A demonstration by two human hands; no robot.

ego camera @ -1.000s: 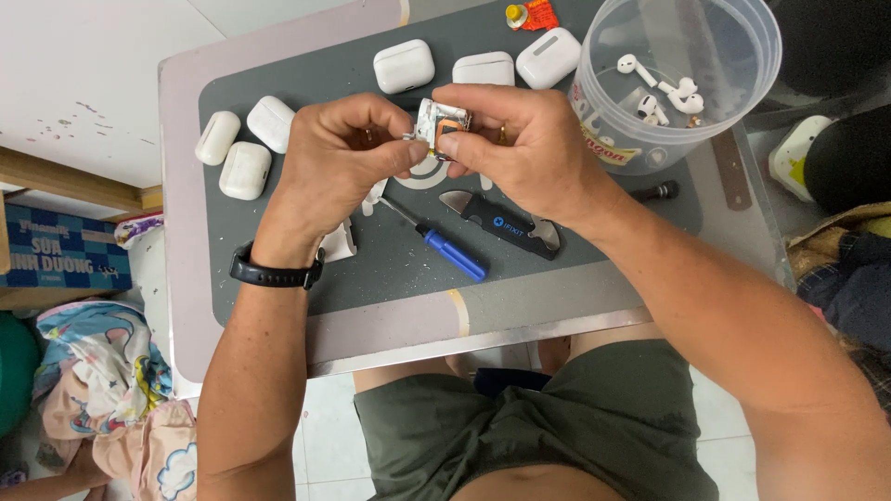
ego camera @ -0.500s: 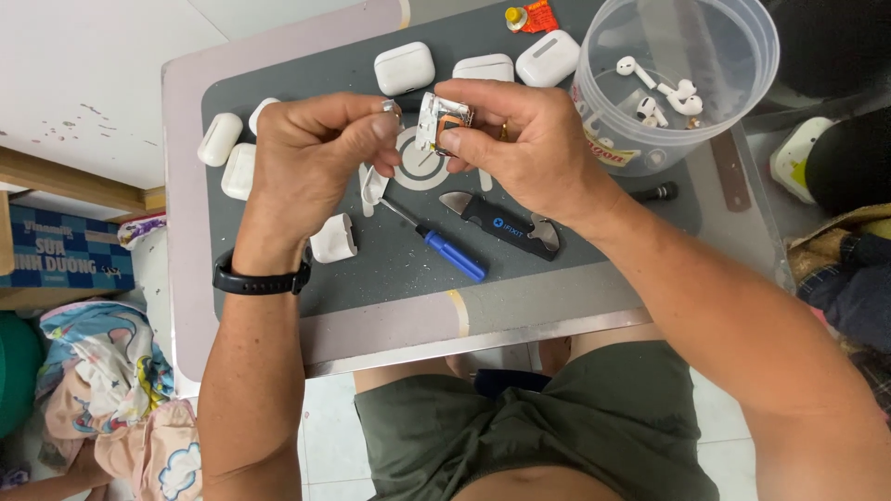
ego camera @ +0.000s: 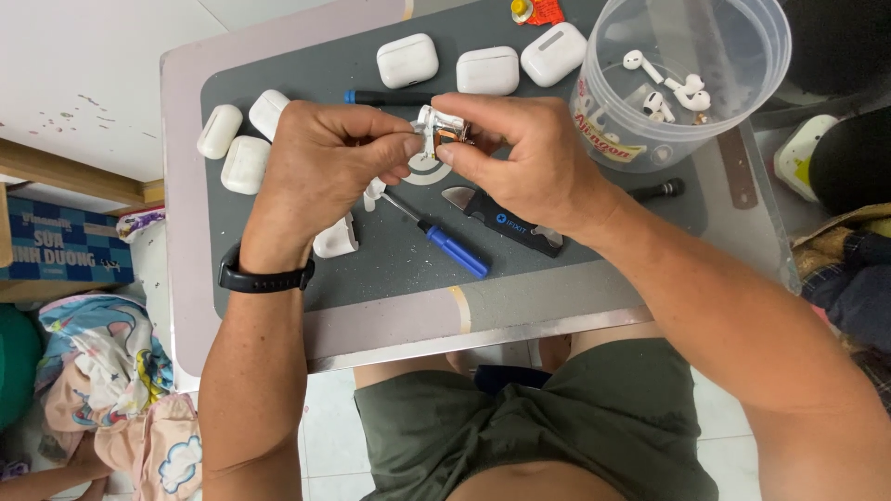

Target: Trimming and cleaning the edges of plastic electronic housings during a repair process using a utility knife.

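**Both hands pinching a small opened part above the mat**

I am holding a small silvery part [ego camera: 436,130] between my two hands, just above the grey mat [ego camera: 575,250] on the surface [ego camera: 181,186]; my left hand [ego camera: 320,167] is closing its fingers [ego camera: 401,148] narrowly on the part's left edge; my right hand [ego camera: 529,153] is gripping its right side between thumb and forefinger, and a bit of copper colour is showing there. Beneath my hands a blue-handled screwdriver [ego camera: 445,243] is lying slantwise on the mat, just beside a black prying tool [ego camera: 515,223]; a white shell piece [ego camera: 336,239] is resting near my left wrist. Three white earbud cases [ego camera: 487,67] are sitting in a row at the far edge; three more [ego camera: 243,139] are clustering to the left; a clear plastic tub [ego camera: 677,83] holding loose white earbuds [ego camera: 668,93] is standing at the right.
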